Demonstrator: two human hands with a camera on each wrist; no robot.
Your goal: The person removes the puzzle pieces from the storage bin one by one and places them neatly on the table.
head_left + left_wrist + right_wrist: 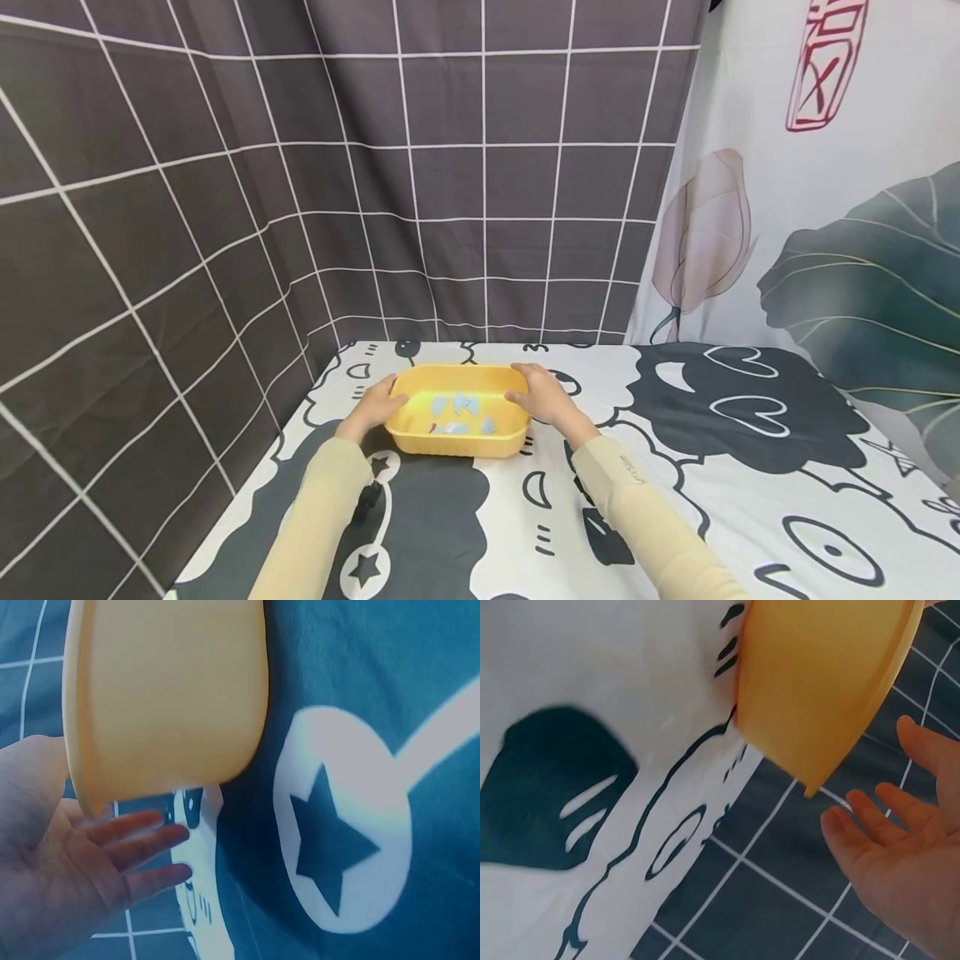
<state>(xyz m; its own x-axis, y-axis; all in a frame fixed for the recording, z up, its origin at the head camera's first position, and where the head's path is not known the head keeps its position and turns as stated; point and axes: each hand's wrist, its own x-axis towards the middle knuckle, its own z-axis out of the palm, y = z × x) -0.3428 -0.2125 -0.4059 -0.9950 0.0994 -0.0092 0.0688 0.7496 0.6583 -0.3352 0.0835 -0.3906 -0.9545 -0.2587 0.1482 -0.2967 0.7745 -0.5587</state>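
Observation:
A yellow plastic basin stands on the patterned cloth, with several small pale blue pieces inside; their kind is too small to tell. At the basin's left end is my left hand. Its thumb reaches over the rim, and the left wrist view shows the other fingers stretched out past the basin's wall, not wrapped round it. By the right end, my right hand has spread fingers. The right wrist view shows a gap between that hand and the basin's rim.
Under everything lies a black-and-white cartoon cloth. A dark grid curtain hangs behind and along the left side. To the right hangs a white curtain with a flower and a large leaf.

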